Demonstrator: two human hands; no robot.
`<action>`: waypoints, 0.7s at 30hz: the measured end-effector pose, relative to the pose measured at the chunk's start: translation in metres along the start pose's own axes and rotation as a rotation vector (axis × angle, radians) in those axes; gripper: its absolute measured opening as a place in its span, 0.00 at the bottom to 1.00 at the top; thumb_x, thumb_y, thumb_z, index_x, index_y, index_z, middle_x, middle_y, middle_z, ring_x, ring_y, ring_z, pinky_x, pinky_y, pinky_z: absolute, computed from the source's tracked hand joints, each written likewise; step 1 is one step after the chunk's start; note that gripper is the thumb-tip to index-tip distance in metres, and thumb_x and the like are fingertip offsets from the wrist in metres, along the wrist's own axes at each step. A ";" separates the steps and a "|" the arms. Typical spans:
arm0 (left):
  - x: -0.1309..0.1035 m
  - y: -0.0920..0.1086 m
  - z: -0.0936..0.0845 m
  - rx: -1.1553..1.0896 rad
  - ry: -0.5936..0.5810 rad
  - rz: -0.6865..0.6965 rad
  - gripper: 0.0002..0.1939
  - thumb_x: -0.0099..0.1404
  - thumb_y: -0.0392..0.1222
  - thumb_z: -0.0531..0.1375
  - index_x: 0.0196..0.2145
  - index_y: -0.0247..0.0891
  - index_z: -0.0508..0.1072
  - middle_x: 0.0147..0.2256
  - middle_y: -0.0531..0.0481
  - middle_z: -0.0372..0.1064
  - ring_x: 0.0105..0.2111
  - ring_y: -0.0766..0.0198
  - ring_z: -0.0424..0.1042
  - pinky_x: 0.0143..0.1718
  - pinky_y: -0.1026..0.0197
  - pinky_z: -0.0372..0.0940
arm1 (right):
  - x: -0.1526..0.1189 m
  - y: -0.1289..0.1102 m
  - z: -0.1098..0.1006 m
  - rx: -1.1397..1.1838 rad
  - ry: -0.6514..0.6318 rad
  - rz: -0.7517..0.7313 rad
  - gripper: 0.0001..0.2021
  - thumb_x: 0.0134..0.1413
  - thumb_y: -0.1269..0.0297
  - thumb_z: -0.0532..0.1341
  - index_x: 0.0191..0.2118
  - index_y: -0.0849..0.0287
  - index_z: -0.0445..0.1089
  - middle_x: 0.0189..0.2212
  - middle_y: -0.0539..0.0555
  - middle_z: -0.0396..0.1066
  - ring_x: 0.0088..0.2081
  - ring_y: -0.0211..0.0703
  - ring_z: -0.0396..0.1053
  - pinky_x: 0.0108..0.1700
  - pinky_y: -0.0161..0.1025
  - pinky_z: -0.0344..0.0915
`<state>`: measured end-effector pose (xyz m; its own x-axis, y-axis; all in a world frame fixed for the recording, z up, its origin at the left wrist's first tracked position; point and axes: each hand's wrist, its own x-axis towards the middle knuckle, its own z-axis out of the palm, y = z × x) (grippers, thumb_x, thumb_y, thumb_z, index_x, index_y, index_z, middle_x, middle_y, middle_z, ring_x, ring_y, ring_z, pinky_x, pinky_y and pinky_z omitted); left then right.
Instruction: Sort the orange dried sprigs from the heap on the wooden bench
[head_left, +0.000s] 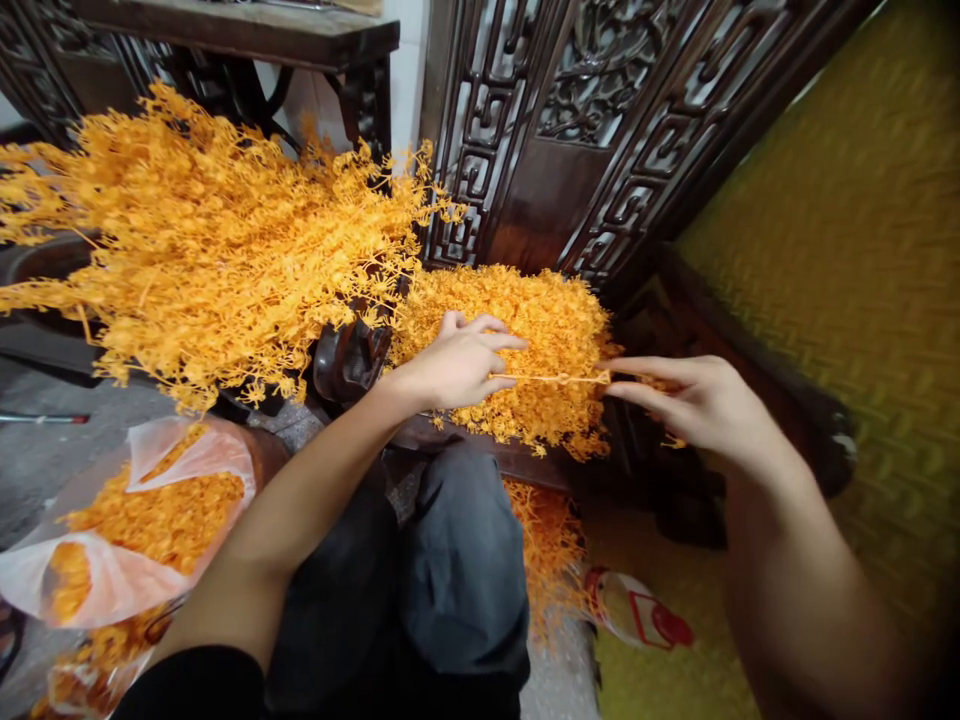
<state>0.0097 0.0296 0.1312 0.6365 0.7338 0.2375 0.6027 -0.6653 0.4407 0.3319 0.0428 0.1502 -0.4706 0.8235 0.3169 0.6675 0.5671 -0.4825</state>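
1. The sprig (559,379) is a thin orange stem. It is stretched flat between the two hands, just above a heap (525,345) of the same orange bits.
2. The left hand (457,362) has its grip closed on the left end of the sprig. The fingers curl over it and rest on the heap.
3. The right hand (701,400) pinches the right end of the sprig with the thumb and first finger. The other fingers are held out loose.
4. The heap lies on a dark wooden seat in front of a carved wooden panel (592,130).
5. A big bunch (202,240) of orange branches spreads out to the left, higher than the hands.
6. A clear plastic bag (127,540) sits low on the left. It has small orange bits in it.
7. More orange bits hang down below the seat, near the person's knee (465,560) in dark trousers.
8. A yellow woven mat (847,250) fills the right side.
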 end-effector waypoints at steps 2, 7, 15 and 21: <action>0.002 -0.002 -0.001 -0.102 -0.104 0.038 0.20 0.73 0.50 0.54 0.30 0.38 0.77 0.40 0.46 0.77 0.43 0.59 0.70 0.49 0.54 0.56 | -0.006 -0.002 -0.007 -0.084 0.047 -0.115 0.14 0.57 0.52 0.68 0.38 0.58 0.82 0.32 0.55 0.80 0.24 0.38 0.72 0.31 0.35 0.67; 0.004 0.003 -0.002 -0.253 -0.239 -0.084 0.20 0.71 0.56 0.55 0.32 0.37 0.74 0.26 0.52 0.70 0.27 0.65 0.65 0.33 0.61 0.56 | -0.014 -0.002 0.000 -0.162 0.329 -0.106 0.09 0.57 0.59 0.68 0.34 0.59 0.81 0.30 0.56 0.80 0.28 0.40 0.75 0.33 0.35 0.69; 0.024 0.027 0.035 -0.224 -0.019 -0.282 0.19 0.74 0.51 0.50 0.36 0.36 0.73 0.31 0.46 0.73 0.32 0.61 0.72 0.39 0.58 0.66 | 0.010 -0.046 0.113 0.907 0.552 0.423 0.22 0.60 0.44 0.63 0.44 0.60 0.76 0.15 0.42 0.56 0.15 0.32 0.53 0.18 0.32 0.51; 0.020 0.042 0.041 0.041 0.016 -0.298 0.18 0.73 0.38 0.47 0.49 0.31 0.74 0.44 0.36 0.77 0.42 0.53 0.78 0.44 0.52 0.70 | 0.012 -0.065 0.137 0.949 0.268 0.456 0.25 0.50 0.44 0.69 0.47 0.59 0.78 0.22 0.49 0.69 0.23 0.38 0.66 0.26 0.35 0.63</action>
<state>0.0675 0.0112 0.1186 0.4211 0.8995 0.1167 0.7809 -0.4249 0.4579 0.2038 0.0137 0.0737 -0.0733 0.9955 0.0601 -0.0248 0.0584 -0.9980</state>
